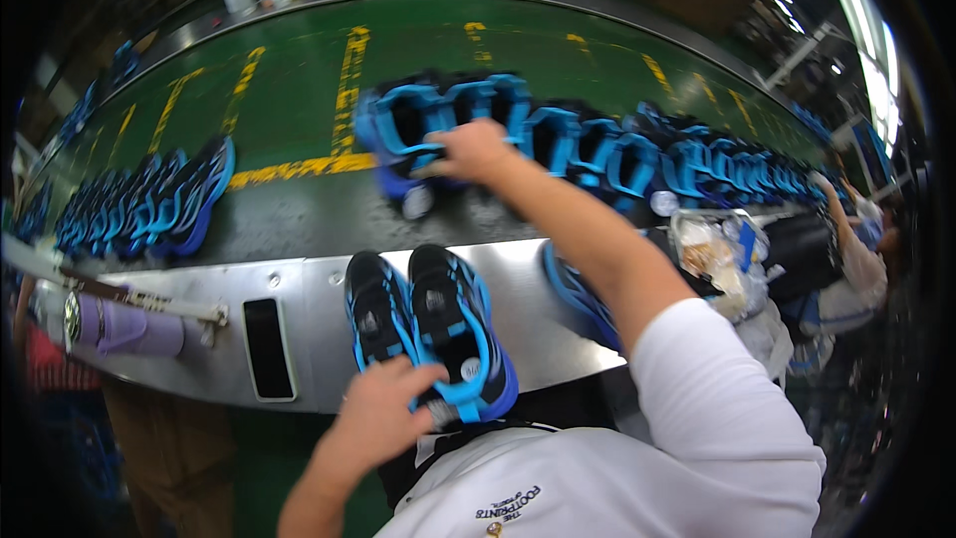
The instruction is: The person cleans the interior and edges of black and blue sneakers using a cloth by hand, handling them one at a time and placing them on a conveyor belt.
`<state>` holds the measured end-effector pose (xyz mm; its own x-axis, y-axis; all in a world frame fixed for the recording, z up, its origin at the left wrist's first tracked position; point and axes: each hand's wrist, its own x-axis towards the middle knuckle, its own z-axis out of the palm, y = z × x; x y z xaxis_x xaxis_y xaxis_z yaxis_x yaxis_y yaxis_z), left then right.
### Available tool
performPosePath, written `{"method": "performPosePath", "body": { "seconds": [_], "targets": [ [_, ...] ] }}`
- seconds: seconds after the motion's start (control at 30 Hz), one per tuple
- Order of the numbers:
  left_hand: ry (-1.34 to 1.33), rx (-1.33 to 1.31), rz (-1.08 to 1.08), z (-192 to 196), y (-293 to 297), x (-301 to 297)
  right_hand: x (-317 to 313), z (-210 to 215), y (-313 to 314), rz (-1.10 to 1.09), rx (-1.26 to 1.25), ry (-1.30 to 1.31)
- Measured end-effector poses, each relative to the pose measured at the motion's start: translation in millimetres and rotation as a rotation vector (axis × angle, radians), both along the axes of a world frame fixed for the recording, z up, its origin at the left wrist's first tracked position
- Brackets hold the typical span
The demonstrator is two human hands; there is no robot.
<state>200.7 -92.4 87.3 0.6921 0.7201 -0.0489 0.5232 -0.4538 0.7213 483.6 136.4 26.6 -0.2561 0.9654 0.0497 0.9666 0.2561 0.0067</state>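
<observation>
A pair of black-and-blue sneakers [438, 299] lies side by side on the steel ledge in front of me, toes pointing away. My left hand [383, 408] grips the heel end of the left shoe, its fingers over the collar and hiding part of the opening. Reaching out over the belt, my right hand [473, 151] is closed on the collar of another sneaker [403, 125], which stands at the left end of a row of similar shoes. Behind my right forearm another sneaker [578, 294] shows partly on the ledge.
The green belt [289, 80] with yellow marks carries a long shoe row [717, 164] rightward and a second group [149, 199] at left. On the ledge are a phone [269, 349] and a purple bottle [129, 327]. A basket of plastic bags [722, 254] sits right, near another person's arm [846, 229].
</observation>
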Motion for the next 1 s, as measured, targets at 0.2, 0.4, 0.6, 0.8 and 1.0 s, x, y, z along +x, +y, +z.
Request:
{"method": "performPosePath", "body": {
  "seconds": [0.2,0.4,0.6,0.8,1.0],
  "targets": [
    [0.027,0.205,0.128,28.1,117.3,-32.0,65.0,-12.5,-20.1,-0.038,0.100,0.074],
    [0.349,0.302,0.513,-61.6,251.0,-96.6,38.6,-3.6,-13.9,-0.048,-0.019,0.160],
    [0.193,0.785,0.711,-63.0,215.1,-47.4,9.0,47.5,-44.0,-0.019,-0.213,0.343],
    [-0.420,0.073,0.566,-46.1,27.9,29.3,-39.3,41.4,-201.2,0.416,-0.230,0.309],
    [-0.230,0.225,0.596,-65.3,-31.0,15.9,-41.9,44.7,-294.0,0.415,-0.366,0.487]
  ]
}}
